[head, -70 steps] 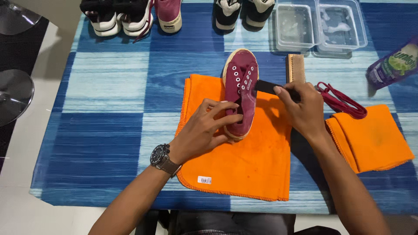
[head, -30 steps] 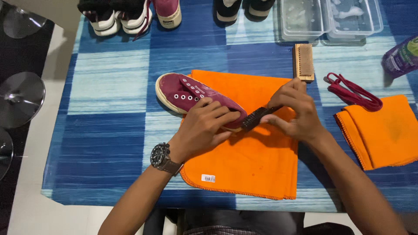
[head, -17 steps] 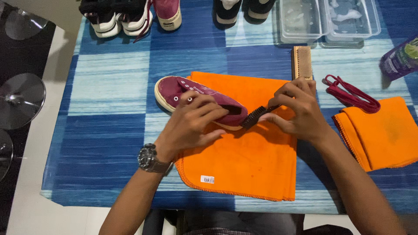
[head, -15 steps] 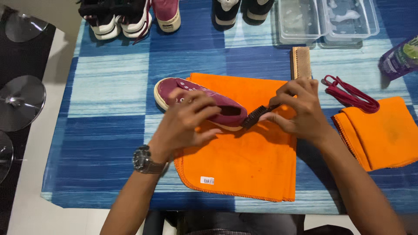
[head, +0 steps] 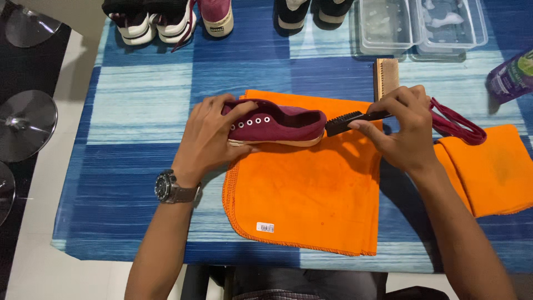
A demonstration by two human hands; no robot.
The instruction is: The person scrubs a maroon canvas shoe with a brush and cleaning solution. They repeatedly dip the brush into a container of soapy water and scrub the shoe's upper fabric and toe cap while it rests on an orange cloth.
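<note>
The maroon sneaker [head: 277, 123] lay on its side along the far edge of the spread orange cloth [head: 302, 189], sole toward the person, eyelets facing up and out. The left hand [head: 208, 139] was clamped around its toe end, fingers over the upper, pinning it to the cloth. The right hand [head: 402, 133] was closed on the handle of a small black brush [head: 344, 120], whose bristle head met the heel end of the shoe. In my judgement the work would go best with the left hand kept firm so the shoe cannot roll, and with short strokes along the sole line. Room was limited on the right: a wooden brush [head: 386, 75] lay just beyond the knuckles, and a bundle of maroon laces [head: 455, 122] touched a folded orange cloth [head: 494, 166] near the wrist. Clear plastic containers [head: 422, 28] and other shoes [head: 172, 22] lined the far edge of the surface [head: 139, 100]; the left side offered more open room.
</note>
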